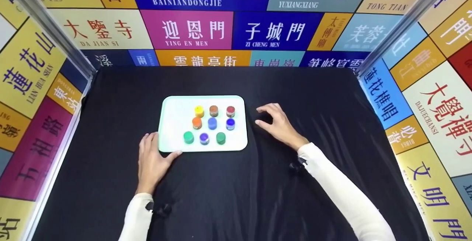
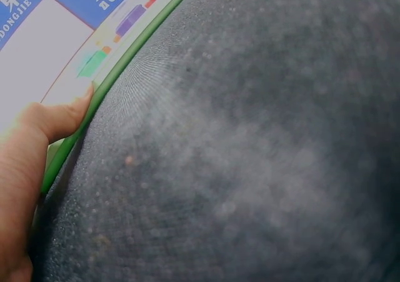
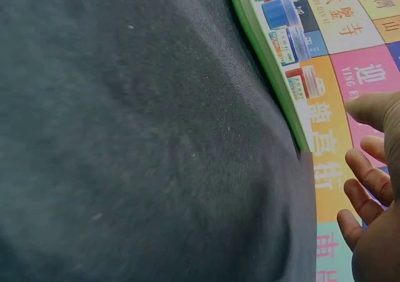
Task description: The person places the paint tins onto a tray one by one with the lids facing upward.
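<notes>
A pale tray [image 1: 177,123] with a green rim lies on the black cloth, carrying several small paint jars in three rows. Yellow [image 1: 199,111], brown and red jars stand at the back; orange [image 1: 197,123] and two blue ones fill the middle row. In front are a green jar [image 1: 188,137], a purple jar [image 1: 204,138] and a darker green jar [image 1: 221,138]. My left hand [image 1: 152,161] holds the tray's near left corner, thumb at the front rim and fingers along the left side. Right of the tray, my right hand [image 1: 278,124] hovers apart from it, fingers loosely bent, holding nothing.
Black cloth [image 1: 221,193] covers the table, with folds on the right side. Panels with large Chinese lettering [image 1: 195,30] enclose the back and both sides, joined by pale metal posts at the corners. Dark wrist cameras [image 1: 162,209] sit at both white sleeves.
</notes>
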`<state>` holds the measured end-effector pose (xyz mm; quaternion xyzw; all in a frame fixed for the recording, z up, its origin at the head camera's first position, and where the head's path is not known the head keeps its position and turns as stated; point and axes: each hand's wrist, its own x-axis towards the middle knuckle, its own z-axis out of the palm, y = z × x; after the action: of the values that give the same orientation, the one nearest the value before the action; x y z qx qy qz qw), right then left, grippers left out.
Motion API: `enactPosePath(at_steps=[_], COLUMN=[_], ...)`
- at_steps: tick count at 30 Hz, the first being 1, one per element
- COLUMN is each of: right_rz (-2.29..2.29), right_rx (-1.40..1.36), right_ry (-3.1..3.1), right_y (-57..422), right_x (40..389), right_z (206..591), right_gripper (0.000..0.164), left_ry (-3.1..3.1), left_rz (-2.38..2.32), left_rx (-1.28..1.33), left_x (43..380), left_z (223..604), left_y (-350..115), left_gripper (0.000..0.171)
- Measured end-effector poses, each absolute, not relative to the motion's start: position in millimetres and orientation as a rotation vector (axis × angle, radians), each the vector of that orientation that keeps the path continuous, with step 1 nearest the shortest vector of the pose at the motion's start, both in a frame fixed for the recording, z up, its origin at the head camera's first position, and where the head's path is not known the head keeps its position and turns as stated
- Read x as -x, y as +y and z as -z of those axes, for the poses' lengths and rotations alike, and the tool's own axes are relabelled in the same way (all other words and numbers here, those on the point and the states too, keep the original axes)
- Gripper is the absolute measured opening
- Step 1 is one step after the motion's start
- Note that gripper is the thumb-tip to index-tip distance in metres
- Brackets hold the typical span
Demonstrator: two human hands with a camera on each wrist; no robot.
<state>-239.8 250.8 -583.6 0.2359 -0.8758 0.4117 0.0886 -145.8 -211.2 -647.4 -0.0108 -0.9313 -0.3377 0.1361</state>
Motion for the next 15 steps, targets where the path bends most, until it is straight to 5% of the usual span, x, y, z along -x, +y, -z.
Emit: enactPosePath(at_steps=[15], right_rz=[-1.120], right_rx=[-0.581], right_ry=[-2.566], right_y=[292], right_x=[216], right_z=[580], right_gripper=[0.036], left_ry=[-2.741], left_rz=[1.014], left_rx=[0.029], left_x=[152], left_z=[646], left_y=[-208], left_gripper=[0.105])
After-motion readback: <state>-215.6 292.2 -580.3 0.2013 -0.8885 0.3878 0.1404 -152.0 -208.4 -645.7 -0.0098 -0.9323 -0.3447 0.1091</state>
